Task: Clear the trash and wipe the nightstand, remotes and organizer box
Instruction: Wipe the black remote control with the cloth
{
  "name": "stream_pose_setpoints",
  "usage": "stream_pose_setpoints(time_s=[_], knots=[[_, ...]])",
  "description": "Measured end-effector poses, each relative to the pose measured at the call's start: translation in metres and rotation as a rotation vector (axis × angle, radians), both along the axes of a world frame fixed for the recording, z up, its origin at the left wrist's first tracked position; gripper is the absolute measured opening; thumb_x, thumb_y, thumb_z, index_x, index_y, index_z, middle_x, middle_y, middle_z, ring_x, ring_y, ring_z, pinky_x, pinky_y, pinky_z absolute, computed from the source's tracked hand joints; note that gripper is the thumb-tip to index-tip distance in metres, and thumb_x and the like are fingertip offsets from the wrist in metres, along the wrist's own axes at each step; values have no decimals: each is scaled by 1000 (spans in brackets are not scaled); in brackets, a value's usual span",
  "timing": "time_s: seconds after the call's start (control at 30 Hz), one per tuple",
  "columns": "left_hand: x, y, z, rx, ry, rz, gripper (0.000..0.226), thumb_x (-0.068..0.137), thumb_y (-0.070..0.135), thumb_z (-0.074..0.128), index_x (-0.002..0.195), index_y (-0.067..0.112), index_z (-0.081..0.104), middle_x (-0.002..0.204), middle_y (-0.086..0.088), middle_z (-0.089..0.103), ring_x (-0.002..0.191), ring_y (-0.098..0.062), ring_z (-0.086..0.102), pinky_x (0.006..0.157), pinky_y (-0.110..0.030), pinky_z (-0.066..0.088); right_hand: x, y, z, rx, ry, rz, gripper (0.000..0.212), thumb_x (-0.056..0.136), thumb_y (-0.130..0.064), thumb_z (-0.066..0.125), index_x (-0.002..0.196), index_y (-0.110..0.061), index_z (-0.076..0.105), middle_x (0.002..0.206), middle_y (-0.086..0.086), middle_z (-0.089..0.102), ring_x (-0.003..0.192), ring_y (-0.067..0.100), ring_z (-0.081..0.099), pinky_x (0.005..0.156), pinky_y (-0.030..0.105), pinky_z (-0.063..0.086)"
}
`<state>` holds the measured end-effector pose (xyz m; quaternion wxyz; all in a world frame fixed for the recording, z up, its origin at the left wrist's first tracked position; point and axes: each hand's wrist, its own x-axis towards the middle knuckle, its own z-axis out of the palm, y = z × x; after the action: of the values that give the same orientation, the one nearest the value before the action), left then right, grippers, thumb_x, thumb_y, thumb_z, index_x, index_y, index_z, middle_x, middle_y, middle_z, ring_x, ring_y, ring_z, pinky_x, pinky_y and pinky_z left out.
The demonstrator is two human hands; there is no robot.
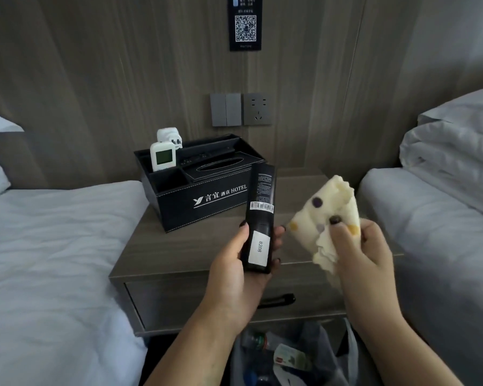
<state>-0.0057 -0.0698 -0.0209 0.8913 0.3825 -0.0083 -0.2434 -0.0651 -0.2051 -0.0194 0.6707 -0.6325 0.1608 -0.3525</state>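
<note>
Nearest, trash bag: a bag (304,358) with bottles and wrappers is being kept below the nightstand's front edge.
Left hand: the left hand (234,263) is being wrapped round the lower end of the black remote (258,218), label side up.
Remote axis: its long axis is being held nearly upright, running away toward the organizer box (195,190), above the nightstand's front edge.
Right hand: the right hand (365,252) is being clenched on a dotted cloth (326,218).
Key relation: the cloth is being held just right of the remote, almost touching; a leftward sweep is judged likely.
Nightstand: the top (179,246) is being left bare at the front; the box is being kept at its back-left corner.
</note>
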Motion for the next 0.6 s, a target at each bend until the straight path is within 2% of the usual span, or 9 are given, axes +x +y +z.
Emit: stream_pose_setpoints(time_s=[0.07,0.17,0.23,0.3,0.33,0.4,0.47,0.53,0.6], knots=[[-7,5,-7,-32,19,3,44,86,28,54,125,9,62,109,-15,71,87,-19,62,74,-32,42,-9,14,-5,-19,-32,42,7,92,-20,59,87,-19,55,65,-12,61,58,3,57,49,24,51],[-15,12,-17,-39,-44,-56,43,84,22,54,125,13,65,116,-16,66,88,-21,62,78,-35,46,-17,27,-18,-97,-59,168,14,92,-15,63,83,-24,58,71,-2,61,61,12,58,51,32,51],[-21,14,-20,-43,-154,-140,38,89,20,50,123,16,67,114,-14,66,91,-23,65,79,-36,51,-19,32,-27,-202,-71,257,5,88,-25,66,85,-28,64,83,-1,64,70,13,61,58,32,51],[-23,13,-21,-66,-200,-175,35,92,17,51,123,17,67,113,-14,68,93,-24,67,78,-36,56,-17,33,-32,-324,-75,292,12,85,-35,64,94,-28,68,96,-3,62,87,14,63,69,30,53],[-22,12,-21,-63,-212,-181,34,93,15,55,125,16,65,114,-16,67,95,-26,66,80,-37,55,-15,32,-34,-314,-87,312,13,85,-34,65,95,-26,69,99,-2,62,88,13,63,70,27,52],[-18,9,-22,-17,-205,-156,40,87,14,60,127,8,61,114,-20,63,99,-33,61,84,-42,51,-12,29,-31,-169,-96,348,11,85,-28,63,92,-21,70,93,4,64,77,12,63,64,26,50],[-12,8,-25,26,-136,-104,37,79,7,59,116,5,65,98,-17,67,86,-28,65,76,-38,53,-9,23,-29,-143,-106,272,10,84,-29,64,88,-23,71,89,5,64,73,14,62,61,30,50],[-11,8,-27,43,-89,-86,29,74,7,56,102,9,67,79,-8,65,66,-18,63,61,-32,53,-8,16,-27,-383,-126,153,11,84,-29,63,91,-27,71,90,-3,61,80,12,61,67,25,49],[-13,9,-26,71,-106,-119,27,75,18,62,100,9,68,78,-7,66,62,-17,63,55,-29,53,-8,16,-28,-610,-140,148,19,86,-17,62,102,-21,71,94,-5,59,85,12,59,69,15,45]])
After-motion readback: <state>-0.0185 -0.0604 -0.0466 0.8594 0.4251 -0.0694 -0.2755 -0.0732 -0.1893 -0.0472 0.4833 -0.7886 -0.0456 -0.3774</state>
